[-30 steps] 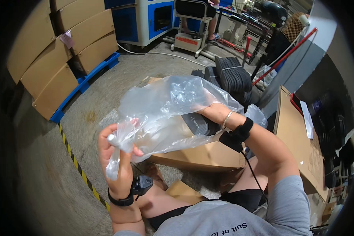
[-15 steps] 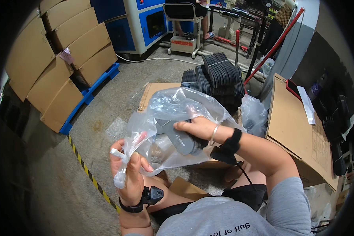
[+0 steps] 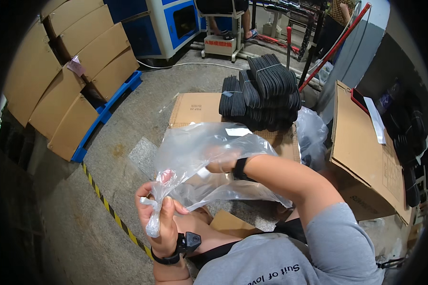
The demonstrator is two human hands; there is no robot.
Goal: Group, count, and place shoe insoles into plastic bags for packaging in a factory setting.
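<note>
A clear plastic bag [image 3: 195, 147] spreads above my lap, with its bunched, twisted end gathered in my left hand [image 3: 161, 213]. The thumb and fingers of that hand are closed around the twist. My right hand [image 3: 221, 164] reaches into the bag up to the wrist. Cloudy film blurs its fingers, so their grip and anything in them are hidden. Just beyond the bag, banded stacks of dark insoles [image 3: 271, 80] rest on a cardboard box [image 3: 195, 107].
At the right stands another cardboard box [image 3: 356, 142] with a phone [image 3: 359, 99] and a white paper strip [image 3: 375, 123] on top. A filled clear bag [image 3: 311, 133] sits between the boxes. Cartons [image 3: 73, 109] are piled on a blue pallet [image 3: 92, 133] at the left.
My right hand has gone deeper into the bag and slightly left. The grey insoles it held are no longer visible. The bag looks flatter, while my left hand keeps the twisted end.
</note>
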